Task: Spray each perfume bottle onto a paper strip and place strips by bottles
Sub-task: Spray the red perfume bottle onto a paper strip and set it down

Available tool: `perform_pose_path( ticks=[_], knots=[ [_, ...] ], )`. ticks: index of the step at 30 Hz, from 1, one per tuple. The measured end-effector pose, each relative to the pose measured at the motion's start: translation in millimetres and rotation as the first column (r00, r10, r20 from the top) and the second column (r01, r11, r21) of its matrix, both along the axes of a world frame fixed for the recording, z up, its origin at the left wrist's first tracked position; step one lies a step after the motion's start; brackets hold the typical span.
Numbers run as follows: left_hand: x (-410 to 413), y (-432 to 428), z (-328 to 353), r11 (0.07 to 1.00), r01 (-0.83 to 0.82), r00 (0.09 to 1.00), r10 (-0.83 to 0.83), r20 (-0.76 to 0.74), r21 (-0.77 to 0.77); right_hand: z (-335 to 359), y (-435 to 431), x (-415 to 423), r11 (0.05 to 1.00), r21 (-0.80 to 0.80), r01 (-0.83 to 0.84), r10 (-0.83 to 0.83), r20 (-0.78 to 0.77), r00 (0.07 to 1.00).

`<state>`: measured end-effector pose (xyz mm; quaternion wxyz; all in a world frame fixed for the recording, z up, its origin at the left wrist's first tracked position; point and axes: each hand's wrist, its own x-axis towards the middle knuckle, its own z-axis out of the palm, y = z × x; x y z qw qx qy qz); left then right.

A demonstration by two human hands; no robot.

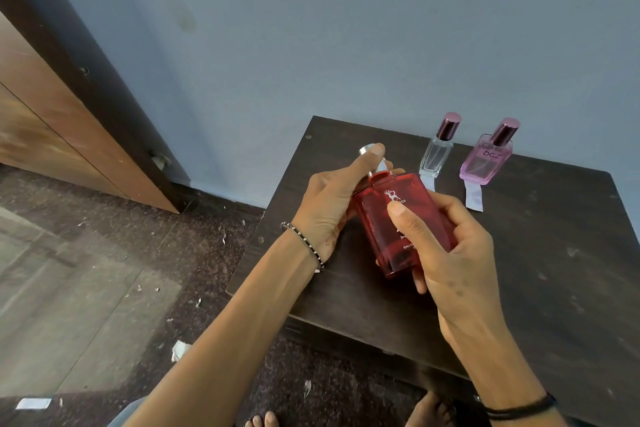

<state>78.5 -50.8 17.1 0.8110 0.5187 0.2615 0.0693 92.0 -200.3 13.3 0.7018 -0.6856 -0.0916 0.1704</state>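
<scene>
A red perfume bottle (379,218) is held tilted above the dark wooden table (554,270), between both hands. My right hand (446,253) wraps its lower body, thumb across the label. My left hand (332,201) grips the neck side, thumb resting on the silver spray head (369,151). A clear bottle (437,152) with a dark pink cap stands at the table's back, a white paper strip (427,182) in front of it. To its right stands a pink bottle (486,163) marked DGZ, with another paper strip (474,198) lying at its base.
The table backs onto a blue-grey wall (346,45). A wooden door (52,135) and dark frame lie to the left. Paper scraps (180,350) litter the speckled floor, one strip (34,403) near the bottom left. My bare feet (429,409) show at the bottom.
</scene>
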Motion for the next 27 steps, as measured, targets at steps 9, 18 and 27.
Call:
perform_pose_path(
  ticks=[9,18,27],
  knots=[
    [1,-5,1,0.998,-0.060,0.996,0.058,-0.066,-0.032,-12,5,-2,0.994,-0.080,0.080,-0.070,0.113,0.991],
    [-2,-3,1,0.997,-0.030,0.998,0.034,-0.051,0.070,-7,-1,7,0.999,-0.046,0.001,0.001,0.042,0.999],
    [1,-10,-1,0.994,-0.025,0.998,0.030,-0.052,0.105,-8,-2,8,0.999,0.031,0.035,-0.035,0.012,0.999]
  ],
)
